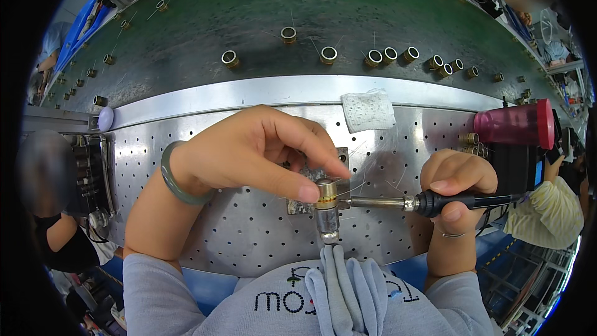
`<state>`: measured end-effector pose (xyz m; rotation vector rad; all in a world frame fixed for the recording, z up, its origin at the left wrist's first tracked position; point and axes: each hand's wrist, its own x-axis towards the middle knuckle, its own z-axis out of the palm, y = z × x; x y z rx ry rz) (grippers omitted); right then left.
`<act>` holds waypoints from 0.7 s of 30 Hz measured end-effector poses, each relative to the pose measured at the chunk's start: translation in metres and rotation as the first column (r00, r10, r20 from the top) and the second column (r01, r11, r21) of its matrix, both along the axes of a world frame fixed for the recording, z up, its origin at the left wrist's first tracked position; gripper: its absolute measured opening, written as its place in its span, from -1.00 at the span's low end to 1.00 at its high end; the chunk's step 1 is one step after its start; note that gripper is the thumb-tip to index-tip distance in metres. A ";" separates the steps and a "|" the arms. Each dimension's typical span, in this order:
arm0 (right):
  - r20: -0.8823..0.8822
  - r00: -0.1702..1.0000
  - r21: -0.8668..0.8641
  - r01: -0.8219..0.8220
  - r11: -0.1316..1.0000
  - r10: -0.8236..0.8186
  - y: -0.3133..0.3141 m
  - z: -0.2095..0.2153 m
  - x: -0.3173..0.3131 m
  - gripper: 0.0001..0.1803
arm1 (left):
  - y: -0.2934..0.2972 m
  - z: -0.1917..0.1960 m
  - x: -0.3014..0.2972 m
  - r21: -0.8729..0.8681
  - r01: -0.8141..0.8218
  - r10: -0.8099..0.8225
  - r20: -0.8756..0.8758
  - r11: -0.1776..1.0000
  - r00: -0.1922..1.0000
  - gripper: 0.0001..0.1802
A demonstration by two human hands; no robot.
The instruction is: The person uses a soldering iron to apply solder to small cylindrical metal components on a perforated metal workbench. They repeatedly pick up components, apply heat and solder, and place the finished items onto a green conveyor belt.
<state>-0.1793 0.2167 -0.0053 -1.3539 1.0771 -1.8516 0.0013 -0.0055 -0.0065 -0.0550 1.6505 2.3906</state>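
My left hand [249, 149], a green bangle on its wrist, pinches a small brass-coloured cylinder [326, 194] between thumb and fingers. That cylinder sits upright on a shiny metal post [328, 221], with thin wires sticking out at its side. In my right hand [459, 177] is a soldering iron [382, 201], held by its black handle and lying almost level. Its tip is at the right side of the cylinder; whether it touches, I cannot tell. Behind the post, a square metal block [300, 206] is partly hidden by my left hand.
Beyond the perforated metal worktop [236, 236] runs a green conveyor belt [348, 6] carrying several brass rings [328, 55] with wires. A white pad [368, 111] lies at the worktop's far edge. On the right are a pink cup [513, 126] and more brass cylinders [469, 139]. Other people work at both sides.
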 end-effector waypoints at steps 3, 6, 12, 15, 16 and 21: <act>0.031 0.999 -0.016 -0.015 1.000 0.016 0.000 0.000 -0.001 -0.74 | 0.004 0.004 0.002 0.073 -0.044 0.042 0.036 0.996 0.998 -0.65; 0.093 0.995 0.011 0.034 0.999 -0.035 0.006 0.003 0.001 -0.75 | 0.001 0.015 -0.001 0.043 -0.219 0.213 0.125 0.975 0.969 -0.71; 0.132 0.975 0.100 0.168 0.981 -0.181 0.011 0.010 0.010 -0.77 | -0.122 0.003 0.027 -0.763 -0.581 0.490 -0.637 -0.285 0.595 -0.75; 0.139 0.976 0.097 0.156 0.983 -0.168 0.011 0.013 0.009 -0.79 | -0.188 -0.013 0.066 -0.766 -0.278 0.530 -0.613 -0.579 0.586 -0.78; 0.160 0.974 0.093 0.145 0.985 -0.158 0.011 0.014 0.009 -0.79 | -0.206 -0.023 0.081 -0.799 -0.223 0.570 -0.565 -0.559 0.596 -0.76; 0.147 0.972 0.131 0.166 0.977 -0.184 0.012 0.013 0.009 -0.79 | -0.155 -0.012 0.041 -0.719 -0.361 0.398 -0.653 -0.594 0.645 -0.65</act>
